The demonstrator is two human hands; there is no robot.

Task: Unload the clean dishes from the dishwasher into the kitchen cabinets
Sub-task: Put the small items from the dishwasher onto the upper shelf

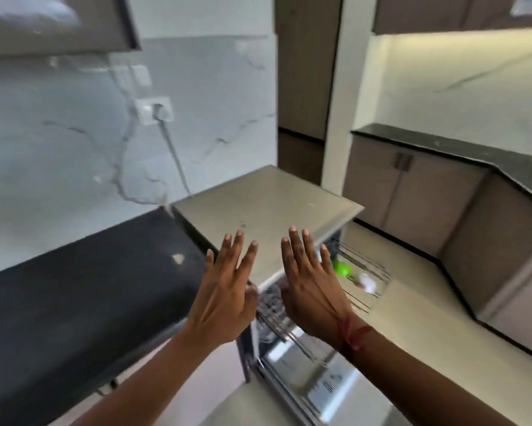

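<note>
The dishwasher (pixel 267 210) stands at the centre of the frame, a freestanding box with a flat grey-beige top, set just beside the dark counter. Its door (pixel 313 373) is dropped open toward the lower middle, the shiny inner face up. A wire rack (pixel 360 272) is pulled out to the right of centre, holding a bright green item (pixel 341 268) and a white dish (pixel 367 282), both blurred.

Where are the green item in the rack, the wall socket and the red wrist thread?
green item (pixel 341 268): head view, its middle, blurred.
wall socket (pixel 154 110): head view, plate face.
red wrist thread (pixel 352 332): head view, band on the right wrist.
</note>
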